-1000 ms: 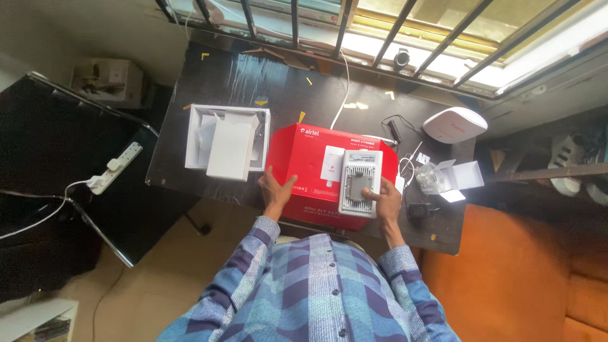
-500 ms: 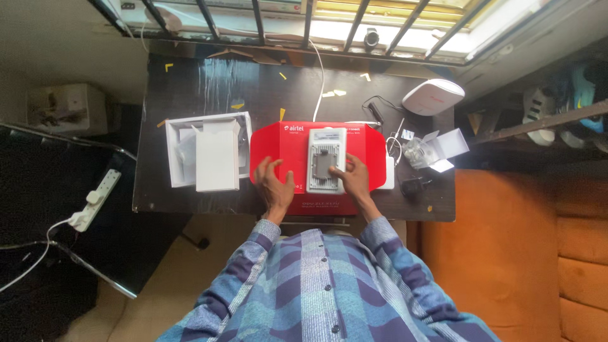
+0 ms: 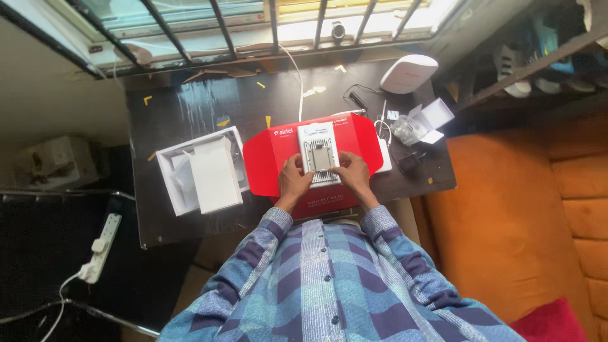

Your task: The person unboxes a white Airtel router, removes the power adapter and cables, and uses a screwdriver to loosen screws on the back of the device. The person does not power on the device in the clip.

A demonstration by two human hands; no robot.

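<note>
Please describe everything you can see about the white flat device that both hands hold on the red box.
The white flat device is a rectangular slab that looks like hard plastic. A grey ribbed panel fills its middle, and a pale label strip sits at the far end. It lies flat, long side pointing away from the person, on top of the red box, roughly at its centre. The left hand grips its near left edge and the right hand its near right edge. No cable seems to be attached to it.
</note>
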